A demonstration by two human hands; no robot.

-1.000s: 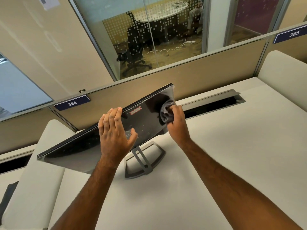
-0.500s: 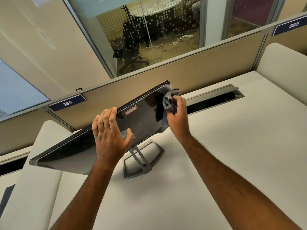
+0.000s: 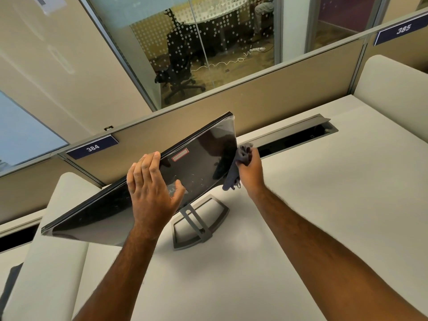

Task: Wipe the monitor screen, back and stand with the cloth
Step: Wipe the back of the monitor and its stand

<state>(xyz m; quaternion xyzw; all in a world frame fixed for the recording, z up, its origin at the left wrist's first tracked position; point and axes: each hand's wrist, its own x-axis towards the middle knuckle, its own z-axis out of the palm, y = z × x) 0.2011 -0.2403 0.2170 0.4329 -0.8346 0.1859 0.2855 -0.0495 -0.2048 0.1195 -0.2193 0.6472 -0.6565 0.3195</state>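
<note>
holding: your left hand lies flat on the dark glossy face of the monitor at the middle of the frame, straight fingers reaching over its top edge and thumb spread out on the panel; it clasps nothing.
cloth: your right hand has its fingers curled tight round the grey cloth, bunched against the monitor's right edge, a loose end hanging down below your fist.
monitor: it is tilted, running from the lower left of the frame up to the centre, its far corner highest; a small red-bordered sticker sits near the top edge, right of your left fingertips.
stand: the grey stand sits on the white desk under the panel, just below centre, its upright arm rising between your two wrists; neither hand touches it.
desk: it fills the lower right of the frame; a grey cable slot with its flap raised lies right of the monitor, just beyond your right hand.
partition: a tan partition crosses behind the monitor, with a plate reading 384 at the left and one reading 385 in the upper right corner.
beyond: through dotted glass at the top centre, a black chair stands on a floor with a pale cable lying on it.
</note>
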